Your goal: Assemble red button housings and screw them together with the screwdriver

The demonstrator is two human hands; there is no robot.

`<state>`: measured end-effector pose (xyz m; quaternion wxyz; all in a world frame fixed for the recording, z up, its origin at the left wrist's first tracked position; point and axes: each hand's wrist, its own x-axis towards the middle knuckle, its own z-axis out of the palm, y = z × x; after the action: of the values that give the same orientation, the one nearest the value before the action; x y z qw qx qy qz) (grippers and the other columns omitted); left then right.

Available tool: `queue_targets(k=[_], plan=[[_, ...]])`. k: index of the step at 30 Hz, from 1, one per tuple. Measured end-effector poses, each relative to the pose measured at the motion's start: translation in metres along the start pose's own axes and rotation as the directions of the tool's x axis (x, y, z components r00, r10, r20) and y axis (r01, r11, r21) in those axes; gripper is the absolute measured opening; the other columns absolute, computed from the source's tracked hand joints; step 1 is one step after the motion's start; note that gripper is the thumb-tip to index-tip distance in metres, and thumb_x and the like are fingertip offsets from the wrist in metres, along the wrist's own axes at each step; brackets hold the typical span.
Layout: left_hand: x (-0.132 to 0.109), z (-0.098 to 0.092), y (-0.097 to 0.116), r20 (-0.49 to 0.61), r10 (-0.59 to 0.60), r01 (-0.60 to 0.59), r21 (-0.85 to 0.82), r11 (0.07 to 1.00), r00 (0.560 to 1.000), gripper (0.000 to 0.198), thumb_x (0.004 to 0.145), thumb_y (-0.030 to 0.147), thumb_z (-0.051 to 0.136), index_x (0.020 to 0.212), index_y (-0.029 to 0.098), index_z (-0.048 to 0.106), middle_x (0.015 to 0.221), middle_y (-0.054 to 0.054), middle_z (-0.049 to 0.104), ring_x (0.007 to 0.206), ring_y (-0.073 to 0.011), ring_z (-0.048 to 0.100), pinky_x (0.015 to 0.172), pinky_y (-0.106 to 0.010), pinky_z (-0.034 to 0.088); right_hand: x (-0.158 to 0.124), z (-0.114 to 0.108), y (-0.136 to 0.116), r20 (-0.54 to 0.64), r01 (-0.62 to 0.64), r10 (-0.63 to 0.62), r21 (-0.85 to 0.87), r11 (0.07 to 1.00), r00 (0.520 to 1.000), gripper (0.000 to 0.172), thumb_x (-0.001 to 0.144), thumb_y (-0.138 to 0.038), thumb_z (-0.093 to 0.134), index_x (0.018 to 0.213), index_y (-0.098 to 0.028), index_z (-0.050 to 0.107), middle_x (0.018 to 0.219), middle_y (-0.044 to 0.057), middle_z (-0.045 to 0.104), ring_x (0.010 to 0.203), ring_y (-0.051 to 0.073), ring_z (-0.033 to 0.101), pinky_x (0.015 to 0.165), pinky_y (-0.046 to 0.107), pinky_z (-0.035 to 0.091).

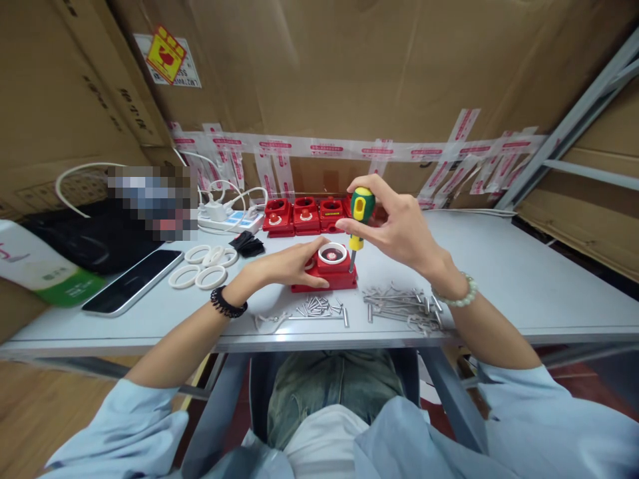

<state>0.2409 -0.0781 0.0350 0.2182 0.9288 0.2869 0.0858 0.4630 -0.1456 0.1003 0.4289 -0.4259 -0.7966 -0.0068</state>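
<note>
A red box-shaped device (335, 278) with a white ring (333, 253) on its raised top lies on the table in front of me. My left hand (294, 263) grips its left side, thumb along the front and fingers behind. In my right hand (394, 219) is a green and yellow screwdriver (357, 229), held nearly upright by the handle. Its tip meets the right side of the device; the screw there is too small to make out. Nearer the table edge lie a pile of small screws (319, 306) and several metal T-bars with cords (404, 309).
Several similar red devices (305, 216) stand in a row at the back. Left of me lie white rings (198, 254), black packets (248, 244), a phone (132, 283) and a power strip (232, 218) with cables. A tall cardboard sheet (329, 73) rises behind the table.
</note>
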Motion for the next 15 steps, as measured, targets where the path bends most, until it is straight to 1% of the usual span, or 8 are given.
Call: queue_targets(k=[2,4,6,8,10,12,13,15], plan=[[0.0,0.001,-0.001,-0.001,0.005,-0.005,0.006,1.0,1.0,0.079,0.077,0.062,0.068,0.137,0.019,0.039,0.13,-0.014,0.06,0.111,-0.0294,0.061,0.088,-0.033,0.047,-0.002,0.0,0.0,0.015,0.029,-0.029,0.017,0.999,0.999,0.031,0.087,-0.037,0.062,0.114,-0.024,0.056,0.09,0.0,0.063,0.07,0.013,0.054,0.069,0.029,0.047],[0.001,0.001,-0.001,0.005,0.005,-0.005,0.008,1.0,1.0,0.078,0.078,0.063,0.067,0.136,0.019,0.04,0.128,-0.014,0.061,0.108,-0.0293,0.062,0.086,-0.034,0.047,-0.003,-0.002,0.001,0.091,0.044,-0.06,0.162,0.986,0.994,0.033,0.09,-0.033,0.056,0.122,-0.025,0.052,0.103,0.002,0.064,0.079,0.014,0.059,0.074,0.03,0.05],[0.001,0.001,-0.001,0.001,0.005,-0.005,-0.001,1.0,1.0,0.078,0.077,0.062,0.068,0.136,0.018,0.041,0.126,-0.014,0.062,0.106,-0.0295,0.063,0.085,-0.034,0.047,-0.003,-0.002,0.001,0.156,0.017,-0.064,0.286,0.958,0.986,0.038,0.091,-0.032,0.056,0.127,-0.026,0.049,0.102,0.002,0.064,0.079,0.014,0.061,0.071,0.029,0.052],[0.0,0.0,0.0,-0.007,0.009,-0.009,-0.015,1.0,1.0,0.078,0.076,0.061,0.069,0.136,0.019,0.042,0.127,-0.014,0.061,0.108,-0.0298,0.062,0.086,-0.035,0.047,-0.004,0.001,0.002,0.107,-0.011,-0.016,0.247,0.969,0.994,0.04,0.089,-0.036,0.06,0.126,-0.025,0.051,0.091,0.0,0.064,0.071,0.013,0.06,0.067,0.028,0.051],[0.0,0.0,0.0,-0.01,0.006,-0.006,-0.022,1.0,1.0,0.078,0.076,0.06,0.07,0.136,0.019,0.042,0.128,-0.014,0.061,0.109,-0.0298,0.062,0.088,-0.036,0.047,-0.005,0.006,0.001,-0.033,-0.028,0.031,0.085,0.996,0.999,0.042,0.086,-0.041,0.065,0.123,-0.025,0.056,0.082,-0.002,0.063,0.062,0.012,0.056,0.065,0.029,0.05],[0.0,0.0,0.001,-0.008,0.002,-0.002,-0.023,1.0,1.0,0.079,0.075,0.061,0.07,0.136,0.02,0.041,0.129,-0.014,0.061,0.109,-0.0299,0.062,0.088,-0.036,0.048,-0.006,0.008,0.002,-0.121,-0.048,0.043,-0.037,0.998,0.992,0.045,0.085,-0.044,0.066,0.125,-0.026,0.057,0.085,-0.001,0.065,0.063,0.013,0.056,0.068,0.031,0.05],[0.0,-0.001,0.001,-0.008,0.0,0.0,-0.022,1.0,1.0,0.079,0.075,0.061,0.069,0.136,0.019,0.041,0.129,-0.014,0.061,0.109,-0.0301,0.062,0.088,-0.036,0.048,-0.006,0.008,0.002,-0.114,-0.042,0.038,-0.037,0.998,0.993,0.045,0.086,-0.043,0.064,0.127,-0.027,0.055,0.092,0.0,0.067,0.067,0.014,0.058,0.071,0.032,0.051],[0.0,-0.001,0.001,-0.001,-0.001,0.001,-0.021,1.0,1.0,0.078,0.076,0.061,0.069,0.135,0.019,0.041,0.129,-0.014,0.06,0.111,-0.0303,0.061,0.088,-0.035,0.048,-0.007,0.004,0.004,-0.018,-0.021,0.023,0.088,0.996,1.0,0.044,0.09,-0.037,0.058,0.132,-0.029,0.05,0.109,0.002,0.066,0.081,0.016,0.063,0.076,0.033,0.053]])
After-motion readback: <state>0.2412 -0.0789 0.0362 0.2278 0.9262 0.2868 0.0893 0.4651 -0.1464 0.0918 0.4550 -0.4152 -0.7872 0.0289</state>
